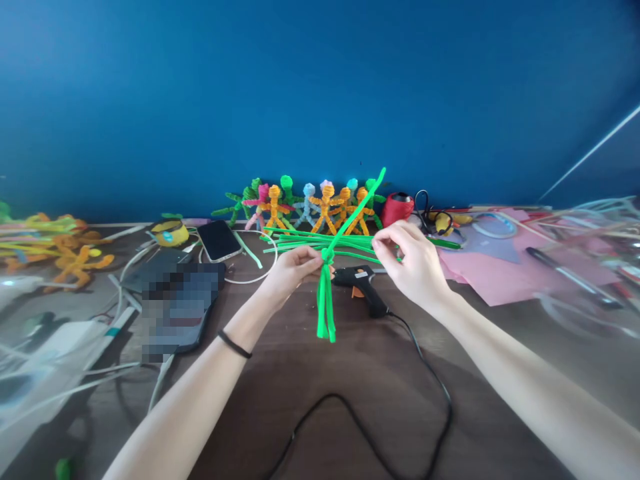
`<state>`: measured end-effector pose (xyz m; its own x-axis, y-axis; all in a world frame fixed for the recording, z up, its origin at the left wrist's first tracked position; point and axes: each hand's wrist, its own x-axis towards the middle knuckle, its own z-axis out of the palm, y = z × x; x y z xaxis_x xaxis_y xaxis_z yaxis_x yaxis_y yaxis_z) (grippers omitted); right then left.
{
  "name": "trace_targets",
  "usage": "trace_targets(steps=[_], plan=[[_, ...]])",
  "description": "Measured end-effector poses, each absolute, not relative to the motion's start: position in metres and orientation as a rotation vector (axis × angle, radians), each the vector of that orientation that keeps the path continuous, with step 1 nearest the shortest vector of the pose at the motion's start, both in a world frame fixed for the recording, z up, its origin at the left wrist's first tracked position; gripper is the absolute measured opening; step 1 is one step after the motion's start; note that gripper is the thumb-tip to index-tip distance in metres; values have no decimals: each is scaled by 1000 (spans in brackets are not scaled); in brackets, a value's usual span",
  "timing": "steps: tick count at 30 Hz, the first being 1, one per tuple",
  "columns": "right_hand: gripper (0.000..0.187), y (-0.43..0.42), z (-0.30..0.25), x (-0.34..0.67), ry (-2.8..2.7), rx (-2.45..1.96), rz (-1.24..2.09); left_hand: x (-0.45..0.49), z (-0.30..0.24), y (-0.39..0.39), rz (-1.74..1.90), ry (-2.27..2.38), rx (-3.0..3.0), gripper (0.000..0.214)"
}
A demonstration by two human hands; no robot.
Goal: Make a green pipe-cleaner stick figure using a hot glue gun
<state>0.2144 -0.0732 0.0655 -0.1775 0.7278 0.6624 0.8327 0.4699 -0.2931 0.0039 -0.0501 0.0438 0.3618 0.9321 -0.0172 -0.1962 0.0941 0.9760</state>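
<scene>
Your left hand (295, 268) pinched one knotted green pipe-cleaner bundle (326, 303), your right hand (414, 261) curled, grip unclear, one glue gun (369, 291) between, one smartphone (219, 241) leftward.

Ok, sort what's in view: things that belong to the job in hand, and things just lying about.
In the job:
knotted green stems, held in the left hand
probably the loose green stems behind
possibly the glue gun

Apparently just lying about:
phone
pink paper
yellow roll-like item
</scene>
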Motion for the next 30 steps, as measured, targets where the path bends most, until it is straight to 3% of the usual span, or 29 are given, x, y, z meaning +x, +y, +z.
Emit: trace_targets(steps=[4,10,20,30], plan=[[25,-80,69,206,-2151,-978,-439,12,46,-56,968,934,1308,18],[27,-80,55,200,-2287,-1090,-359,18,49,-62,924,973,1439,10],[14,-80,57,201,-2074,-1211,329,18,47,-60,956,1018,1348,18],[20,-69,51,203,-1761,-1179,1054,20,50,-62,984,956,1158,24]])
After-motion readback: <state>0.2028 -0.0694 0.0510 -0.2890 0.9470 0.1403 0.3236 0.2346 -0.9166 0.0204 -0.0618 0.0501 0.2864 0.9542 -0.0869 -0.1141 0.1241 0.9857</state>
